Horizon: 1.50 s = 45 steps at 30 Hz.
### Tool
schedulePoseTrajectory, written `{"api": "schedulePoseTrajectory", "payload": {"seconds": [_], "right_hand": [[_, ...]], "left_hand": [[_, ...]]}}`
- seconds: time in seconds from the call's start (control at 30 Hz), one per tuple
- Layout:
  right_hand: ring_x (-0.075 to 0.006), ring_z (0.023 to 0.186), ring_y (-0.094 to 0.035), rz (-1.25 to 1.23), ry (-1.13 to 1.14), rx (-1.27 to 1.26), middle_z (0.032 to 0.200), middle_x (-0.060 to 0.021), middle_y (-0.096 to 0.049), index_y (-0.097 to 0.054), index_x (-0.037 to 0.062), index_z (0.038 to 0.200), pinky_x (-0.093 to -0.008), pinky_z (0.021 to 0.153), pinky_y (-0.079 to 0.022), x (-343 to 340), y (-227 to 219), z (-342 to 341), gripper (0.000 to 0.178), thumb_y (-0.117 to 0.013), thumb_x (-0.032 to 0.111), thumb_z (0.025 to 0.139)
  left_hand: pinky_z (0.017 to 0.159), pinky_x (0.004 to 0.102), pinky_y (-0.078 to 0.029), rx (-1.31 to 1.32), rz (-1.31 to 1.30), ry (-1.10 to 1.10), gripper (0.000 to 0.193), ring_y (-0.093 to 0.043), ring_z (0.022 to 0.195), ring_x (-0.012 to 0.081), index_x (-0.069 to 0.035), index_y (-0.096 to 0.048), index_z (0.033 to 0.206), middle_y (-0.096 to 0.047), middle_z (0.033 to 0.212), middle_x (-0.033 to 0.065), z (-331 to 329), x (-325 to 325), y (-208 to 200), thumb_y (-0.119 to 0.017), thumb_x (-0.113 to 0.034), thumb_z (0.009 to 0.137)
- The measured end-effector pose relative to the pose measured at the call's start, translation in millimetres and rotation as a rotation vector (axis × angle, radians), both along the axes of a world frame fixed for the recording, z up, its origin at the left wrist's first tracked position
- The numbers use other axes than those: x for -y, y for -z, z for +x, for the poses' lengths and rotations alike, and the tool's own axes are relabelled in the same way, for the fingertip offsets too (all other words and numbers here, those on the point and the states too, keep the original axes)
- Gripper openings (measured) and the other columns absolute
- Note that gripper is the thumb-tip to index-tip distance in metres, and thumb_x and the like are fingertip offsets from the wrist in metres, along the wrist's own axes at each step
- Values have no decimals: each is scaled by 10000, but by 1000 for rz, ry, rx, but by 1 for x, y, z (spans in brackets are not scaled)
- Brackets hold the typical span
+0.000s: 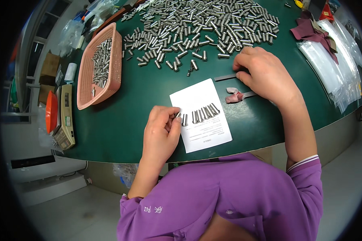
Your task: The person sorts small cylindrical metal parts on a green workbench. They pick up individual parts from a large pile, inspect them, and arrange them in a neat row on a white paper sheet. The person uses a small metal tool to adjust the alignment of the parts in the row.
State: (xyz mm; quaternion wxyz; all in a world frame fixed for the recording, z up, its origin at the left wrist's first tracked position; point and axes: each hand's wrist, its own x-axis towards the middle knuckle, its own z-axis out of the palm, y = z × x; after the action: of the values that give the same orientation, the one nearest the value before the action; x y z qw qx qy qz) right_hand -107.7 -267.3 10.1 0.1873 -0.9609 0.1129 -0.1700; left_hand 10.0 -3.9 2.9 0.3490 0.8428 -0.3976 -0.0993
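A short metal pin (pixel 177 115) is pinched between the thumb and forefinger of my left hand (pixel 161 127), at the left edge of a printed white sheet (pixel 207 138). Several similar pins (pixel 205 114) lie side by side in a row across the paper, with a gap near the left end. My right hand (pixel 265 72) rests farther off, its fingers curled and its thumb against a flat metal strip (pixel 225 77). Its fingertips are partly hidden. Below it sits a second flat strip (pixel 249 94), one end wrapped in pinkish-white material (pixel 234 96).
A large heap of metal pins (pixel 205 28) spreads over the far side of the green table (pixel 145 86). A pink basket (pixel 116 70) holding more pins stands at left, beside a beige scale (pixel 66 120). Clear plastic bags (pixel 330 60) and a maroon cloth (pixel 311 32) lie at right.
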Motion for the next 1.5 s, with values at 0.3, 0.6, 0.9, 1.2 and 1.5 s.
{"api": "schedulePoseTrajectory", "payload": {"seconds": [0.3,0.6,0.9,1.2,1.5], "right_hand": [[-253,924,-564,129,-305,-31,880,-46,-585,-652,60,722,-372,840,-442,-28,-9,2,27,-671,73,707],[-255,961,-557,151,-351,-43,896,-57,-579,-659,61,724,-369,873,-440,-25,-2,3,22,-656,61,703],[-278,1014,-559,166,-347,-134,974,-85,-595,-677,51,803,-381,934,-438,-22,-5,4,112,-674,91,698],[-289,1044,-550,164,-360,-160,1012,-96,-602,-674,46,820,-385,948,-429,-22,-6,5,151,-703,115,689],[-285,1034,-550,170,-397,-121,994,-83,-594,-675,48,799,-382,949,-423,-26,-4,7,202,-771,152,655]], "left_hand": [[655,238,-461,-52,27,59,367,-539,724,106,3,-611,1170,-566,911,41,-11,4,-6,-670,36,809],[699,247,-467,-44,35,89,497,-550,791,118,-23,-565,1279,-593,951,38,-15,5,-8,-687,25,800],[798,271,-495,-109,-71,191,603,-590,885,135,-13,-463,1392,-633,1033,72,-17,0,-1,-635,64,819],[809,253,-504,-184,-132,90,591,-588,920,131,10,-436,1403,-607,1102,105,-14,-4,4,-586,99,838],[789,264,-500,-63,-89,119,511,-585,893,161,14,-533,1295,-599,1087,123,-11,-3,1,-525,140,800]]}}
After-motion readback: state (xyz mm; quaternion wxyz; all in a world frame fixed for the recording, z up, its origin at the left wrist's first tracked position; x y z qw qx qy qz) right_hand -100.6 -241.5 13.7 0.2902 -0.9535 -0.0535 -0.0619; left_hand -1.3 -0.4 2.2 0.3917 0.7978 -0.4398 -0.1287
